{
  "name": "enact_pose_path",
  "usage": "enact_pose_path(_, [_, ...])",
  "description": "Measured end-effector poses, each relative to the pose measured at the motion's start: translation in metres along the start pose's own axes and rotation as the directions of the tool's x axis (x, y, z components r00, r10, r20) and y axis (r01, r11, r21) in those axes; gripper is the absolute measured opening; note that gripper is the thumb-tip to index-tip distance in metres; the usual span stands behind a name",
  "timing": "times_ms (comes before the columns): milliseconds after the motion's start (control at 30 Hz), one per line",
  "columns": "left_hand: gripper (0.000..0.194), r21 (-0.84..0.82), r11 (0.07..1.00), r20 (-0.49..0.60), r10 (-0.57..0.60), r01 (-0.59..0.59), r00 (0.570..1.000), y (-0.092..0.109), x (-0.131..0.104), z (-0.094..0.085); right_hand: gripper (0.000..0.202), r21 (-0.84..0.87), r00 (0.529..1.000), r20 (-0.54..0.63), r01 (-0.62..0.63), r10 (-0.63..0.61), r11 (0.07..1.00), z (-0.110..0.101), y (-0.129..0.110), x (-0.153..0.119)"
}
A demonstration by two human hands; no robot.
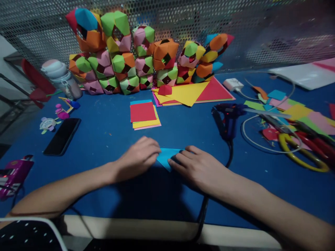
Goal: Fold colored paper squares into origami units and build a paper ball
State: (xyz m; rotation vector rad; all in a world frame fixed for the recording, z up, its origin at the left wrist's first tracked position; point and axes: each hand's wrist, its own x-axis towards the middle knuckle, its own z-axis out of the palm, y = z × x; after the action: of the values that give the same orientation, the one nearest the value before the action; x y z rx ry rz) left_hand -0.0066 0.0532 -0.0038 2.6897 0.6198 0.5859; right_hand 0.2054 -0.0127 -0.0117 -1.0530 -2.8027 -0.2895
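Note:
A blue piece of paper [168, 157], folded to a triangle with its point toward me, lies on the blue tabletop [104, 139]. Its left corner is under the closed fingers of my left hand [141, 155]. My right hand [195, 165] has its fingers curled on the right corner, and the thumb touches the lower edge. Both corners are hidden by the fingers. Just beyond my hands lies a small stack of square papers [143, 112], red on top with yellow, pink and blue edges showing.
Folded paper balls [121, 66] stand piled against a perforated metal screen [167, 21]. A glue gun [230, 116], yellow-handled scissors [300, 157], paper scraps [298, 111] and a white charger [232, 84] are to the right. Leftward are a phone [62, 136] and a bottle [60, 78].

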Motion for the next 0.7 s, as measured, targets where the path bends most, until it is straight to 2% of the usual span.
enact_pose_path(67, [0.023, 0.15, 0.986, 0.12, 0.054, -0.072, 0.991, 0.008, -0.004, 0.012, 0.019, 0.003, 1.0, -0.007, 0.001, 0.0, 1.0, 0.0, 0.0, 0.0])
enact_pose_path(133, [0.025, 0.274, 0.958, 0.169, 0.032, -0.079, 0.985, 0.012, -0.007, 0.021, 0.017, 0.012, 1.0, -0.002, 0.002, -0.002, 1.0, -0.001, 0.0, 0.0])
enact_pose_path(300, [0.037, 0.39, 0.92, 0.157, -0.037, -0.027, 0.987, 0.017, -0.009, 0.025, 0.013, 0.018, 0.999, 0.045, -0.012, 0.011, 1.0, -0.003, 0.002, 0.0])
enact_pose_path(433, [0.045, 0.451, 0.893, 0.112, -0.062, 0.005, 0.992, 0.023, -0.009, 0.029, 0.021, -0.035, 1.0, 0.018, -0.008, 0.009, 0.999, 0.001, 0.0, 0.003])
enact_pose_path(533, [0.047, 0.472, 0.882, 0.113, -0.046, -0.013, 0.993, 0.024, -0.009, 0.03, 0.027, -0.071, 1.0, -0.01, -0.014, 0.014, 0.997, 0.004, -0.003, 0.007])
enact_pose_path(700, [0.045, 0.495, 0.869, 0.135, -0.043, -0.03, 0.99, 0.025, -0.007, 0.027, 0.023, -0.085, 0.995, 0.013, -0.1, 0.101, 0.991, 0.001, -0.003, 0.004])
